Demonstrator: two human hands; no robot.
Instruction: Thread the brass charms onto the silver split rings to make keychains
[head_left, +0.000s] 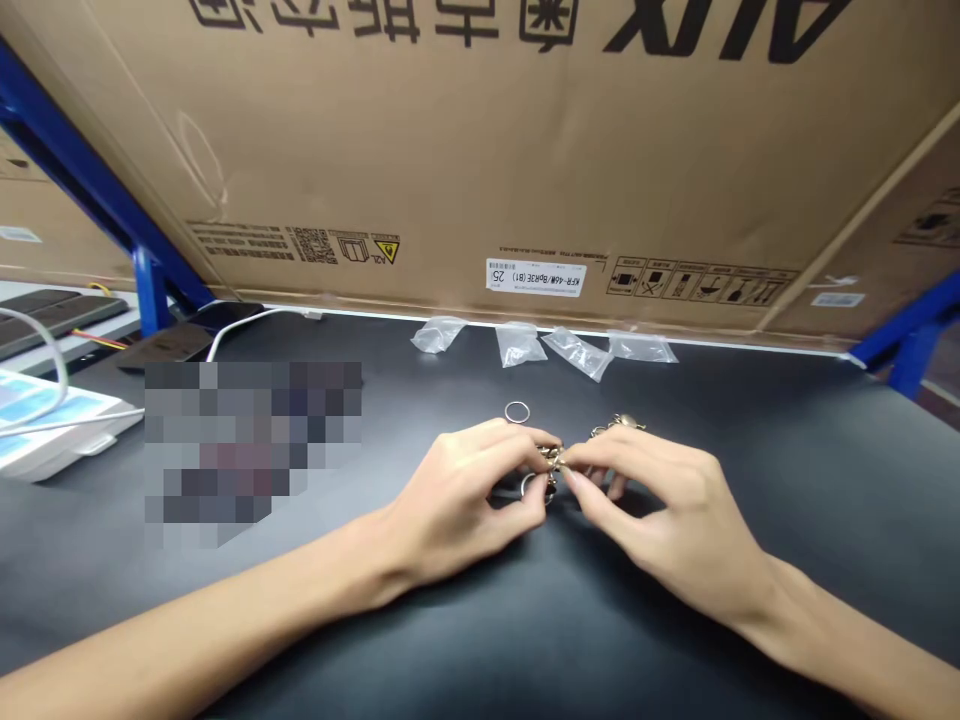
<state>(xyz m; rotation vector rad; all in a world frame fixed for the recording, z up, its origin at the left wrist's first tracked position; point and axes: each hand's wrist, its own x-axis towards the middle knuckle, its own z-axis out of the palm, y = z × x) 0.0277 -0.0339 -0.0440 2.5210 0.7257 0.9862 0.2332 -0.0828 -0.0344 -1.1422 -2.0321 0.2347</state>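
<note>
My left hand (457,495) and my right hand (645,500) meet at the middle of the dark table top (675,520). Their fingertips pinch a small gold metal keychain piece (553,460) from both sides. A metal split ring (534,485) hangs below it, partly hidden by my left fingers. A gold charm on a chain (616,425) lies just beyond my right hand and seems linked to the piece. A loose silver ring (517,412) lies on the table just past my left fingertips, not touching them.
Several small clear plastic bags (544,345) lie along the far table edge, against a large cardboard box (480,150) printed with labels. A blurred patch (251,450) covers part of the table at left. A white tray (52,425), a white cable (247,330) and blue frame bars (150,290) stand further left.
</note>
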